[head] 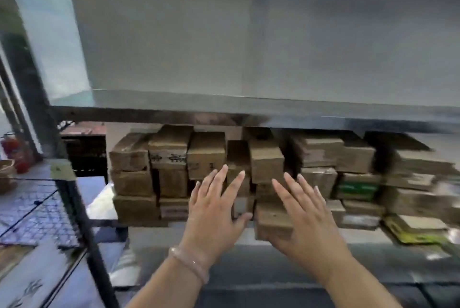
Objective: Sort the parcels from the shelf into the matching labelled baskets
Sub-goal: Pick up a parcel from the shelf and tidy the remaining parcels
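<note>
Several brown cardboard parcels [206, 153] are stacked in rows on a metal shelf [104, 210]. One small brown parcel [272, 220] juts forward from the stack at the shelf's front. My left hand [214, 208] is raised in front of the stack with its fingers straight and spread, holding nothing. To the right, my right hand [306, 213] is also spread flat, its palm just beside and partly over that jutting parcel. Whether it touches the parcel I cannot tell. The frame is blurred.
An upper metal shelf board [249, 111] hangs just above the parcels. A dark shelf post [74, 195] stands at the left. A parcel with a green label [356, 188] and flat yellow-edged packets [418, 230] lie at the right. A red extinguisher [15, 150] stands far left.
</note>
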Demonstrator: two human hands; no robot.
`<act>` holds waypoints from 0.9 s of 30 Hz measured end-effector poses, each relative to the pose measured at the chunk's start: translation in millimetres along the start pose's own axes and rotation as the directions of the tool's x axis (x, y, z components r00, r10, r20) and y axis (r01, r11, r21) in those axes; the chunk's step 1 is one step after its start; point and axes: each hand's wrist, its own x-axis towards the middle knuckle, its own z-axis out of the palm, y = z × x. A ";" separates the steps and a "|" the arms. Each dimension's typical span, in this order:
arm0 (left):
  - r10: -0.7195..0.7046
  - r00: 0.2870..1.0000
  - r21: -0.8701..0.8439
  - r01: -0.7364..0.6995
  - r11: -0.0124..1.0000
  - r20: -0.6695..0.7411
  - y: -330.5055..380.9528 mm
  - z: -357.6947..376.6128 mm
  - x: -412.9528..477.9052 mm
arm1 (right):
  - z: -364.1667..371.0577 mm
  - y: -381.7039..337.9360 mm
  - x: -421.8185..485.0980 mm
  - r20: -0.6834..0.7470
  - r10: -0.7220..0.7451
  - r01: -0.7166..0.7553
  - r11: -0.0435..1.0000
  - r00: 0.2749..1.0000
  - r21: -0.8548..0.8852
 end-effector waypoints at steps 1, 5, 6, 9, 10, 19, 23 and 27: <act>0.044 0.999 -0.025 -0.044 0.999 0.015 27.9 10.7 4.4 | -11.1 23.1 -16.9 -0.011 0.057 -0.057 0.998 0.998 -0.020; 0.234 0.969 -0.131 -0.223 0.966 0.078 127.2 46.1 14.8 | -48.8 99.6 -81.0 -0.035 0.254 -0.256 0.962 0.967 -0.094; 0.272 0.958 -0.144 -0.259 0.955 0.085 148.8 52.9 16.5 | -57.0 115.2 -95.5 -0.041 0.293 -0.295 0.950 0.955 -0.101; 0.365 0.926 -0.180 -0.344 0.921 0.096 204.7 71.6 21.5 | -74.8 155.0 -133.1 -0.064 0.392 -0.397 0.912 0.918 -0.108; 0.393 0.914 -0.196 -0.368 0.909 0.106 221.1 77.9 23.4 | -78.3 166.7 -143.7 -0.072 0.421 -0.426 0.897 0.904 -0.115; 0.574 0.804 -0.340 -0.503 0.795 0.154 345.4 150.7 57.0 | -93.1 269.0 -198.1 -0.093 0.618 -0.625 0.771 0.780 -0.121; 0.594 0.787 -0.358 -0.513 0.780 0.166 392.4 187.8 89.3 | -95.8 322.7 -191.1 -0.086 0.646 -0.651 0.746 0.759 -0.141; 0.622 0.772 -0.377 -0.543 0.750 0.126 440.4 225.7 133.0 | -97.6 389.8 -171.3 -0.067 0.651 -0.653 0.741 0.756 -0.159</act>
